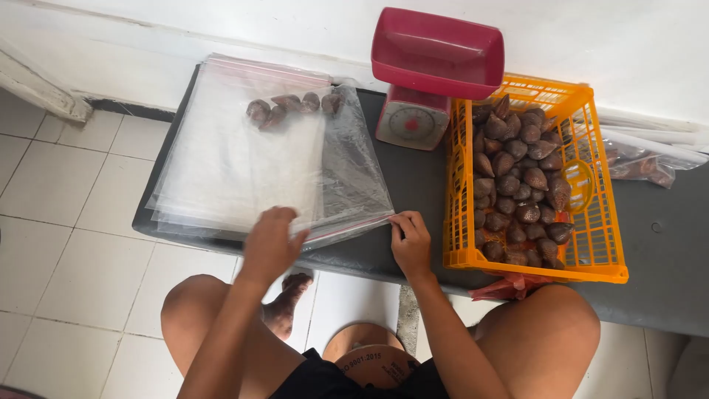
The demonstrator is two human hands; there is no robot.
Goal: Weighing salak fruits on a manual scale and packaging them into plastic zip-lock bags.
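A stack of clear zip-top plastic bags (236, 159) lies on a low dark grey table (413, 185). The top bag holds several brown scaly fruits (292, 107) at its far end. My left hand (269, 240) rests flat on the near edge of the bags, fingers spread. My right hand (410, 240) pinches the near right corner of the bag's red zip strip. An orange plastic crate (605, 229) of the same brown fruits (517, 185) stands to the right of my right hand.
A red kitchen scale (425, 81) with a red bowl on top stands at the back, between the bags and the crate. More filled bags (642, 162) lie at the far right. White floor tiles (66, 258) are on the left; my knees and one foot are below the table.
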